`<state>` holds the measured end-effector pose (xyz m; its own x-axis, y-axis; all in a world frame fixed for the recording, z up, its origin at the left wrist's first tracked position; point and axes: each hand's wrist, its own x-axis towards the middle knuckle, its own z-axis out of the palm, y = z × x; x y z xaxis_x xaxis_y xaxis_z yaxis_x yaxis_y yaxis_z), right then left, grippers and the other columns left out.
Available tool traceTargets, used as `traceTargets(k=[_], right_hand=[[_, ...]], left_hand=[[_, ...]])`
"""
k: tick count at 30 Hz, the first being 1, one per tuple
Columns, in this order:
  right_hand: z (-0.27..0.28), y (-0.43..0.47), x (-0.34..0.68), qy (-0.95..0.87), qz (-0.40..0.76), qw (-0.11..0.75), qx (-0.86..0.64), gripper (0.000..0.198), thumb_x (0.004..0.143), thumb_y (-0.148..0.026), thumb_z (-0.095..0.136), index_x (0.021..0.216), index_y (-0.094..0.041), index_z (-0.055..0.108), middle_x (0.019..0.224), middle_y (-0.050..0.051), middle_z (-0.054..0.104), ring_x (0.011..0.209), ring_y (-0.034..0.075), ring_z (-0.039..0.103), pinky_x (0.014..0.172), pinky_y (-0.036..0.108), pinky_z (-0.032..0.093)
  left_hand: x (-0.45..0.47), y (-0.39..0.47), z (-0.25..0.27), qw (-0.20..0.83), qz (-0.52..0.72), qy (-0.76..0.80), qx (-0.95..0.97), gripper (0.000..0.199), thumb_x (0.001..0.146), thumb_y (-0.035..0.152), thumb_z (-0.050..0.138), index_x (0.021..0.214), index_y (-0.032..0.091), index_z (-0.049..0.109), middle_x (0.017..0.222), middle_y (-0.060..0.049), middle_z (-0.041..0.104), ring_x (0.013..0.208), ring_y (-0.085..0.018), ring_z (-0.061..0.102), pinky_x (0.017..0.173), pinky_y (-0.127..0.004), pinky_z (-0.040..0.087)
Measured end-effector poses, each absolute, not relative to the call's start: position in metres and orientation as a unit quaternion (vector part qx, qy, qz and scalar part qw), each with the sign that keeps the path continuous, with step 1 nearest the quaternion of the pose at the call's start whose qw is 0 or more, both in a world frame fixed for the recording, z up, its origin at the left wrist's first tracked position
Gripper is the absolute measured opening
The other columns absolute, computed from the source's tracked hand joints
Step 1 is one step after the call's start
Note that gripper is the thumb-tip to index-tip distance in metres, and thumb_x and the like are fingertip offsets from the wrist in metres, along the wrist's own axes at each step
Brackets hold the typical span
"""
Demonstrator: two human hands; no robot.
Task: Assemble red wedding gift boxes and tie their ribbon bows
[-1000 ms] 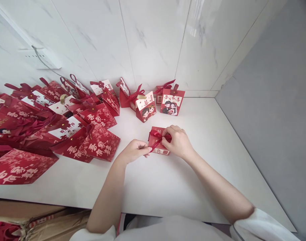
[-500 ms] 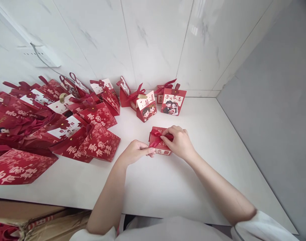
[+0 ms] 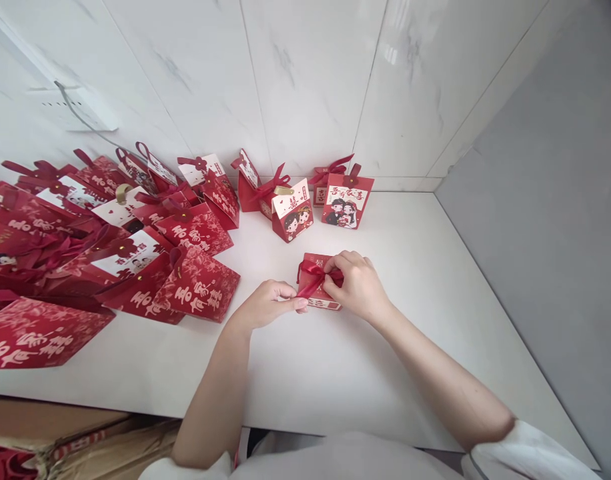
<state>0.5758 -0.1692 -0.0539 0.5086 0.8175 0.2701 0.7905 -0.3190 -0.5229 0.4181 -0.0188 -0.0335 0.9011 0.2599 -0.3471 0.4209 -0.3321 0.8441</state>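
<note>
On camera, my left grip (image 3: 273, 305) is clamping red ribbon (image 3: 310, 287), right grip (image 3: 356, 283) pinching its bow (image 3: 314, 268), the red box (image 3: 326, 297) lying between them, partly under the right.

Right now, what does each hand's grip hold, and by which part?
The left hand pinches the red ribbon by a tail; the right hand pinches it farther along, over the red box beneath; the exact spot is hidden.

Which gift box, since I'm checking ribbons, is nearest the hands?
The red box between the left hand and the right hand; both pinch its ribbon, while the other boxes are farther off, untouched.
</note>
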Motion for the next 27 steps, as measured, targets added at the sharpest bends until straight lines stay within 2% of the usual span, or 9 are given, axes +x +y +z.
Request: traceTargets(k=[5, 19, 23, 25, 27], right_hand=[[-0.056, -0.168, 0.574, -0.486, 0.022, 0.318, -0.814, 0.006, 0.078, -0.019, 0.056, 0.082, -0.021, 0.059, 0.089, 0.005, 0.066, 0.088, 0.025, 0.057, 0.078, 0.037, 0.039], [-0.054, -0.169, 0.576, -0.488, 0.035, 0.328, -0.808, 0.006, 0.077, -0.019, 0.056, 0.081, -0.021, 0.060, 0.088, 0.005, 0.065, 0.090, 0.025, 0.057, 0.079, 0.039, 0.041], [-0.042, -0.180, 0.596, -0.500, 0.174, 0.413, -0.741, 0.014, 0.083, -0.029, 0.058, 0.096, -0.023, 0.060, 0.099, 0.004, 0.065, 0.090, 0.021, 0.059, 0.081, 0.036, 0.045], [-0.036, -0.188, 0.612, -0.459, 0.215, 0.472, -0.721, 0.024, 0.088, -0.040, 0.055, 0.106, -0.023, 0.058, 0.111, 0.005, 0.064, 0.091, 0.019, 0.060, 0.081, 0.034, 0.047], [-0.030, -0.196, 0.627, -0.399, 0.179, 0.510, -0.741, 0.030, 0.091, -0.048, 0.051, 0.107, -0.023, 0.058, 0.117, 0.006, 0.061, 0.094, 0.019, 0.059, 0.083, 0.034, 0.046]], left_hand=[[0.417, -0.017, -0.033, 0.552, -0.067, 0.176, 0.812, 0.027, 0.081, 0.043, 0.061, 0.074, 0.021, 0.074, 0.088, -0.003, 0.069, 0.088, -0.019, 0.060, 0.084, -0.027, 0.042], [0.416, -0.011, -0.037, 0.561, -0.092, 0.151, 0.809, 0.031, 0.080, 0.047, 0.061, 0.072, 0.019, 0.072, 0.079, -0.002, 0.066, 0.082, -0.018, 0.059, 0.080, -0.026, 0.042], [0.411, -0.003, -0.040, 0.573, -0.093, 0.165, 0.797, 0.043, 0.084, 0.056, 0.054, 0.074, 0.017, 0.071, 0.080, -0.005, 0.068, 0.083, -0.019, 0.060, 0.084, -0.029, 0.043], [0.410, 0.003, -0.042, 0.595, -0.018, 0.194, 0.780, 0.048, 0.087, 0.060, 0.047, 0.081, 0.017, 0.068, 0.081, -0.006, 0.067, 0.082, -0.019, 0.060, 0.086, -0.031, 0.044], [0.412, 0.007, -0.043, 0.599, 0.093, 0.249, 0.755, 0.049, 0.088, 0.061, 0.045, 0.089, 0.017, 0.065, 0.085, -0.005, 0.066, 0.082, -0.018, 0.059, 0.085, -0.031, 0.045]])
